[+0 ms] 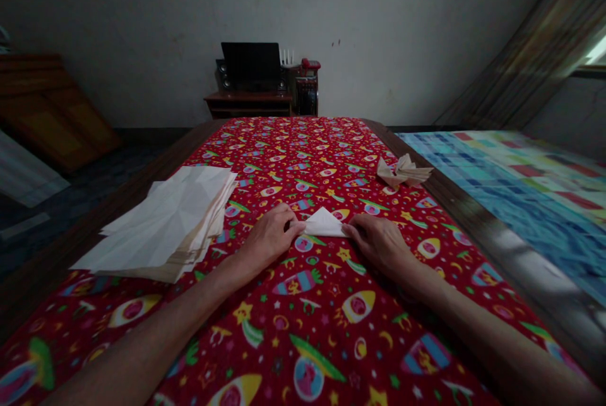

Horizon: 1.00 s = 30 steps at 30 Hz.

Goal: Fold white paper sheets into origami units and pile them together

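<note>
A small white folded paper triangle [324, 224] lies on the red rocket-print cloth [303, 305], between my two hands. My left hand [269, 237] has its fingertips at the paper's left corner, and my right hand [379, 244] grips its right corner. To the left of my left hand is a thick stack of creased white paper sheets [161, 223]. A folded tan paper figure [403, 171] sits farther off, beyond my right hand, near the cloth's right edge.
A dark wooden edge [478, 216] borders the cloth table on the right, with a colourful checked bedcover [516, 185] beyond it. A black screen [250, 66], speakers and a red telephone [310, 64] stand on a low wooden stand against the far wall.
</note>
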Motion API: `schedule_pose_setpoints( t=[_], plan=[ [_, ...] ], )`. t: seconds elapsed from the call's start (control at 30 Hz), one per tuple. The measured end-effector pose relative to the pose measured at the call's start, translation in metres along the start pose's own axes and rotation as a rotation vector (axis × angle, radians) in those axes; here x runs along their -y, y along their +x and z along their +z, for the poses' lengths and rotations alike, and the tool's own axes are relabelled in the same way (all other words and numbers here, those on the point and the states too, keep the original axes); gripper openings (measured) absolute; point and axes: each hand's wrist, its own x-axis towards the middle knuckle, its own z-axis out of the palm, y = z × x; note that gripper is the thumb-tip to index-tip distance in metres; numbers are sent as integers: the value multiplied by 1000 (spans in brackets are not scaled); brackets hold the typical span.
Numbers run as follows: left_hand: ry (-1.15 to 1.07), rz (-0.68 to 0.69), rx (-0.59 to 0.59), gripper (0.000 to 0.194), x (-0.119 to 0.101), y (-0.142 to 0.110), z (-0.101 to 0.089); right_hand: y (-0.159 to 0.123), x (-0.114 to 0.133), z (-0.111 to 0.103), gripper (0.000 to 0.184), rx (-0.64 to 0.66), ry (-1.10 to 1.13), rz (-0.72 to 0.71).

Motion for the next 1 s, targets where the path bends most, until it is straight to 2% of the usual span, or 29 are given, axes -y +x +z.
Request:
schedule_pose_setpoints(
  t=[0.7, 1.0],
  plan=[
    [84, 38, -1, 15, 2, -1, 2, 5, -1, 4, 27, 40, -124, -33],
    [98, 17, 10, 12, 4, 0, 5, 7, 6, -1, 25, 89, -162, 1]
  ],
)
